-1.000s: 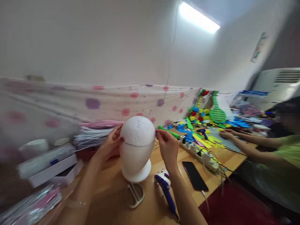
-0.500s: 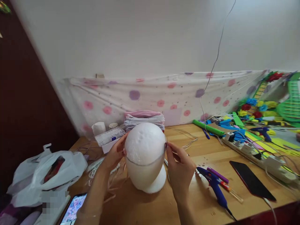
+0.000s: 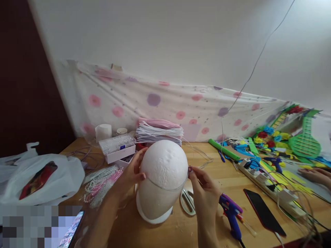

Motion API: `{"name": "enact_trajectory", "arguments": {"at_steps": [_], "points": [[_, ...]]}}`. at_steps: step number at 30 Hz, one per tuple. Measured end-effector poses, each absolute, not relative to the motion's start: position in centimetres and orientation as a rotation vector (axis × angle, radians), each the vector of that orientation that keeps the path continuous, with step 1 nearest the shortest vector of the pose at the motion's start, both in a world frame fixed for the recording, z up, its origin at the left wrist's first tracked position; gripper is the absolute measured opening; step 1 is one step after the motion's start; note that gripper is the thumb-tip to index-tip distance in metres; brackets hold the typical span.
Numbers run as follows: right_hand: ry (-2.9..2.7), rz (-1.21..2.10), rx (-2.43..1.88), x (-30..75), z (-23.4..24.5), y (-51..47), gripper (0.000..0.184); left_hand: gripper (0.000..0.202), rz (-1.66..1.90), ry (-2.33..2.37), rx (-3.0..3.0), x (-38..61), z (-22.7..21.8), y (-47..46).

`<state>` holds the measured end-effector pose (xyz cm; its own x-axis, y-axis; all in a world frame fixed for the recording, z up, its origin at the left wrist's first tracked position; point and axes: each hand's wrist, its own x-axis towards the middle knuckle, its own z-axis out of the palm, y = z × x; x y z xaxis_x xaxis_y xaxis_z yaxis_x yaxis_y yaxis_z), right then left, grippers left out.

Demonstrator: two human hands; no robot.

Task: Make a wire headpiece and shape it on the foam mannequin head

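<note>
A white foam mannequin head (image 3: 165,165) stands on the wooden table in front of me, tilted a little. A thin grey wire (image 3: 164,188) runs around it like a band. My left hand (image 3: 133,174) grips the head's left side, thumb on the foam beside the wire and fingers partly hidden behind. At the opposite side, my right hand (image 3: 205,187) pinches the wire between thumb and forefinger, close against the foam. White-handled scissors (image 3: 188,203) lie between the head and my right wrist.
A blue glue gun (image 3: 232,215), a black phone (image 3: 264,212) and a power strip (image 3: 269,191) lie to the right. Another person's hand (image 3: 318,175) rests at the far right. Bead packets (image 3: 102,184), a bead box (image 3: 117,144) and a plastic bag (image 3: 64,175) are left.
The foam head has turned and tilted, its base now showing lower left. Both hands stay at its sides. The scissors and another person's hand have come into view as the camera shifted.
</note>
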<state>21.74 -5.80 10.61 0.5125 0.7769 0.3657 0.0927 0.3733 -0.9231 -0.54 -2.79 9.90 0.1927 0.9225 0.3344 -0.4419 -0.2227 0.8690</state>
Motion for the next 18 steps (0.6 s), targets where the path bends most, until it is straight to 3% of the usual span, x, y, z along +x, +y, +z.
{"name": "enact_trajectory", "arguments": {"at_steps": [18], "points": [[-1.076,0.598,-1.151,23.0,11.3,-5.1,0.021,0.093,1.346,0.592,1.164,-0.1,10.6,-3.6]]}}
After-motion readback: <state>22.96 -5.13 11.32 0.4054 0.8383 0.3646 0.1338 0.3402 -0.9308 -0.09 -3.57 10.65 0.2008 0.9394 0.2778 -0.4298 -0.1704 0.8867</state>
